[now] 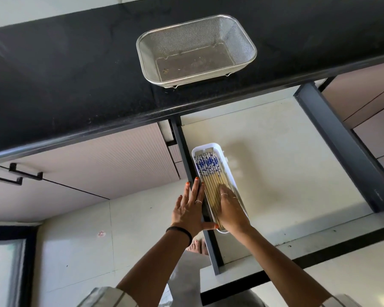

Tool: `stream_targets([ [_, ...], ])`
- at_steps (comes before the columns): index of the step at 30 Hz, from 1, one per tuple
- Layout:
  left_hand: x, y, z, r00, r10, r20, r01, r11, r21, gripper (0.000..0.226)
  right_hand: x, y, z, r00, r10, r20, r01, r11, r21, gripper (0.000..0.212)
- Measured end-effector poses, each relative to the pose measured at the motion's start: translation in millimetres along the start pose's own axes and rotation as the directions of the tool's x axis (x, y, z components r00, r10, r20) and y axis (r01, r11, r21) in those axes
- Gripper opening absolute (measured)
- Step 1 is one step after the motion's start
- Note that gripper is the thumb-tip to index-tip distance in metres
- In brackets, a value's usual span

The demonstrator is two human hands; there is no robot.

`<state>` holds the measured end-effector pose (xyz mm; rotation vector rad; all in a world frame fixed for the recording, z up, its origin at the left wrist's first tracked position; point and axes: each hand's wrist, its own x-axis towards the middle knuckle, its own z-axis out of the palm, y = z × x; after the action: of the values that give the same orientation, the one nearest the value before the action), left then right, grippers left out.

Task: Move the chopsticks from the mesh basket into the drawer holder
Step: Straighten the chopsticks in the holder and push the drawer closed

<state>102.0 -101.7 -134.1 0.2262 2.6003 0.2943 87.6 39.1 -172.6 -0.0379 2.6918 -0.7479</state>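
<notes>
The steel mesh basket point(196, 50) stands on the black counter with nothing in it. Below, in the pulled-out drawer, a long white holder point(228, 171) lies against the left wall. Several wooden chopsticks point(210, 171) with blue-and-white patterned tops lie side by side in it. My right hand point(230, 210) rests flat on their near ends, fingers pressing down on them. My left hand point(190, 207) lies flat, fingers stretched, along the drawer's dark left wall beside the holder, its thumb touching the holder's near end.
The drawer point(275, 162) has a pale floor and dark grey side walls point(341, 138). The black counter edge point(120, 127) overhangs its back. Closed cabinet fronts with black handles point(16, 173) are at left. My foot point(197, 247) shows on the pale floor.
</notes>
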Motion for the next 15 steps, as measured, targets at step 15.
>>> stream_targets([
  [15,1.6,-3.8,2.2,1.000,0.010,0.002,-0.010,0.999,0.044,0.123,6.0,-6.8,2.9,0.996,0.080,0.041,-0.081,0.996,0.022,0.066],
])
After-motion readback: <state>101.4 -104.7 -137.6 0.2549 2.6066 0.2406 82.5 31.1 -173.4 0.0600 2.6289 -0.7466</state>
